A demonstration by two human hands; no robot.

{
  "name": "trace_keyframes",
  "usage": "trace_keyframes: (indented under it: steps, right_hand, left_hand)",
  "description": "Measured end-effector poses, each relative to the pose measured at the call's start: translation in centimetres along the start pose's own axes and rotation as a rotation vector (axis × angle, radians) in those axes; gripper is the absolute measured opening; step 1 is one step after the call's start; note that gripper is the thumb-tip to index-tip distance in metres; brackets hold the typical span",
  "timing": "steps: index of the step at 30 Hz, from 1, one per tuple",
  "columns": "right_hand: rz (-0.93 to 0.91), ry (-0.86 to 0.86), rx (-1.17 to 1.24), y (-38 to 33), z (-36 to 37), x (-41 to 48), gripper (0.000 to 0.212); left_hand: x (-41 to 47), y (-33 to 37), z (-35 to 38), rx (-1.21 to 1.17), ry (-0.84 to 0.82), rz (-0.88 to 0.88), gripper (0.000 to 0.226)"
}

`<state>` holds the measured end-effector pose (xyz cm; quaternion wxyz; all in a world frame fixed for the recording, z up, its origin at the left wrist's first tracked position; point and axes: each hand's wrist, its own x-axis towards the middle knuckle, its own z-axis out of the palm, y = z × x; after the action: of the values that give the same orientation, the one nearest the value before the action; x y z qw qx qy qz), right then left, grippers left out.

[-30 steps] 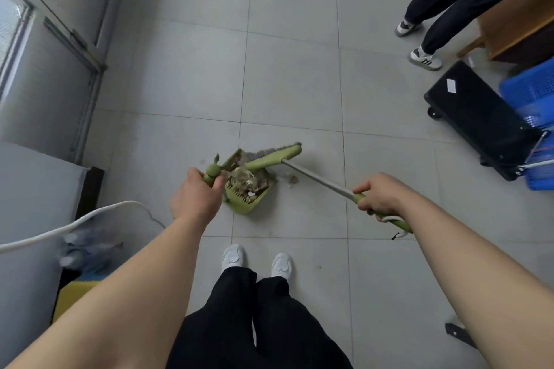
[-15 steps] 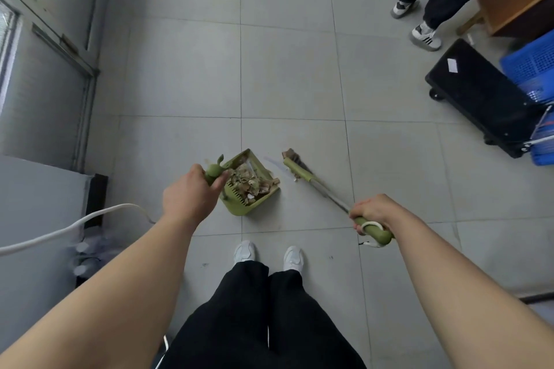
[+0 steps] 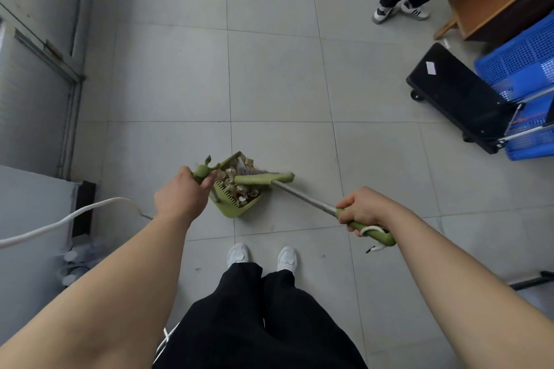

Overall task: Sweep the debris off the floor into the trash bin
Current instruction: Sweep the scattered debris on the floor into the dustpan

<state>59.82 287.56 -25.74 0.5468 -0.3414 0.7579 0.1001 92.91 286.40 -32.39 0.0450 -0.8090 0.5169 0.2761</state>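
Progress looks well advanced, judging by how things lie: the green dustpan [image 3: 236, 198] is heaped with brownish debris [image 3: 239, 184], and the grey floor [image 3: 278, 75] around it shows no scraps that I can make out. What seems left is a last nudge of the pile, then carrying the pan to a trash bin, which is not in view.

Starting at the left, the left hand [image 3: 180, 198] is closed around the dustpan's upright green handle [image 3: 201, 172], fingers wrapped and thumb side up. The pan sits on the floor just ahead of the person's white shoes [image 3: 260, 256], its toothed edge toward the person and its open mouth facing away and to the right.

Across that mouth lies the broom head [image 3: 262, 179], touching the debris, its long axis running nearly left to right with the bristles pointing away from the person. From the head's right end the metal shaft [image 3: 302, 196] slants down and right, so the broom's long axis runs from the pan toward the right hand [image 3: 364, 208]. That hand is clamped around the green grip [image 3: 374, 232] near the shaft's end, where a white cord loop hangs.

Farther right stand a black trolley [image 3: 455, 96] and a blue crate [image 3: 521, 63], well apart from the work.
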Motion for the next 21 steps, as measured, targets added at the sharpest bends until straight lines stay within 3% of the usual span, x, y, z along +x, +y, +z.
trace_keyframes:
  steps: [4,9,13,19,21]
  right_hand:
    - [-0.033,0.07,-0.104,0.0,-0.8,-0.2,0.037]
    - [-0.014,0.132,0.069,-0.2,-3.0,1.0,0.029]
    - [-0.001,0.145,0.164,-2.2,-2.8,2.4,0.01]
    - [-0.004,0.087,0.194,-4.7,2.0,4.6,0.017]
    - [-0.005,0.031,0.179,-5.0,3.5,4.5,0.009]
  left_hand:
    - [0.0,-0.4,0.0,-0.016,-0.012,-0.035,0.059]
    - [-0.2,-1.0,-0.1,-0.07,-0.02,-0.073,0.057]
    - [-0.5,-1.7,0.1,-0.08,-0.013,-0.082,0.054]
    - [-0.4,-1.7,0.2,-0.058,0.008,-0.063,0.049]
    - [-0.4,-1.5,0.2,-0.051,0.01,-0.059,0.048]
